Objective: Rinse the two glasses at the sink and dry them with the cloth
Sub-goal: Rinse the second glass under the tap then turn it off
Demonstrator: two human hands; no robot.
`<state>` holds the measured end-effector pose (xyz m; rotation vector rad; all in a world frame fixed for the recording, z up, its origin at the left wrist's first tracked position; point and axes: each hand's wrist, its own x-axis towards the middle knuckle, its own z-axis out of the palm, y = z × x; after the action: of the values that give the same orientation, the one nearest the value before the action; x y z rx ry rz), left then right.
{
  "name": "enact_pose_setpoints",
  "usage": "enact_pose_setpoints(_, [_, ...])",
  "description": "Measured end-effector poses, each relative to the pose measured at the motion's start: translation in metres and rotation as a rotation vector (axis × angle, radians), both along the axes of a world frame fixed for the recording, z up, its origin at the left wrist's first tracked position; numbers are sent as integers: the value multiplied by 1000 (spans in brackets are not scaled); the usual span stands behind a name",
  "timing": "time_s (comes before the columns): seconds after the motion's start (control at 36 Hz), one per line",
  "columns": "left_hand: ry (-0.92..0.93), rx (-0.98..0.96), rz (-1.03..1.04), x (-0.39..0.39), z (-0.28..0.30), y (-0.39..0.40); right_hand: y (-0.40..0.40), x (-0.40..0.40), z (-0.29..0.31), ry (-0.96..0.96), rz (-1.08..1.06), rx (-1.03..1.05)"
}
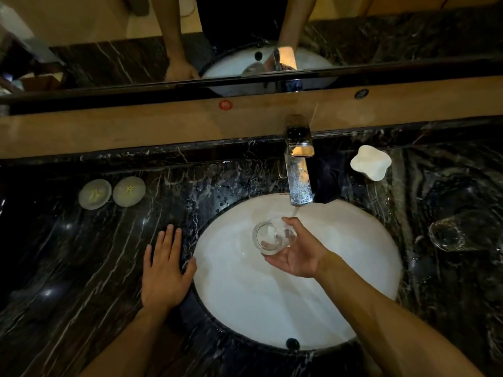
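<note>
Head view shows the right hand (295, 253) curled round a clear, round drinking glass (273, 236), thumb on its upper side and fingers beneath, holding it tipped on its side with the mouth toward the camera. It sits over the white oval sink basin (245, 295), just below the chrome spout of the tap (299, 183), and a thin stream of water (294, 212) falls onto it. The left hand (164, 270) lies flat with fingers straight on the black veined marble counter (81, 254), just beside the basin rim, holding nothing. A second clear glass (451, 235) lies on the counter well to the right of the basin. I judge the rinsing of the first glass to be under way; whether the second is already rinsed cannot be told. No cloth is visible, so drying appears not yet begun.
</note>
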<state>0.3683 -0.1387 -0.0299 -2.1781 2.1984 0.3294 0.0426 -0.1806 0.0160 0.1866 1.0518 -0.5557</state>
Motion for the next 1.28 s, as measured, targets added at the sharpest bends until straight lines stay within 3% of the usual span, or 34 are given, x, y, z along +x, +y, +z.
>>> enact_pose_setpoints(0.08, [0,1,4,0,0,0,-3,-3,-2,221,66,-182])
enact_pose_setpoints(0.25, [2,-1,2,0,-1,1,-6,-1,2,960,330,-675])
enact_pose_setpoints(0.44, [26,-17,-6,0,0,1,-11,-26,8,1259,461,-867])
enact_pose_setpoints(0.53, [27,-15,-3,1,0,0,-15,-36,15,1356,600,-842])
enact_pose_setpoints(0.61, [26,-16,-1,1,-1,0,-20,-42,23,1333,876,-686])
enact_pose_setpoints(0.69, [23,-20,-3,1,0,0,-23,-40,23,1178,1087,-604])
enact_pose_setpoints(0.78, [22,-22,-2,1,-1,0,-19,-33,17,902,820,-545])
enact_pose_setpoints(0.83, [22,-24,-1,1,-1,0,-15,-27,13,825,580,-577])
enact_pose_setpoints(0.92, [22,-24,-2,1,-1,0,-13,-17,9,948,379,-666])
enact_pose_setpoints(1.0, [21,-23,-3,2,-2,1,-14,-17,11,1152,336,-739])
enact_pose_setpoints(1.06, [21,-24,-1,1,-2,0,-16,-23,13,1273,414,-785])
enact_pose_setpoints(1.11, [11,-22,1,0,-1,0,-21,-30,20,1348,622,-761])
enact_pose_setpoints(1.19, [3,-20,1,0,0,0,-29,-31,29,1292,985,-673])
enact_pose_setpoints(1.28, [2,-16,0,0,0,0,-30,-26,28,1127,849,-693])
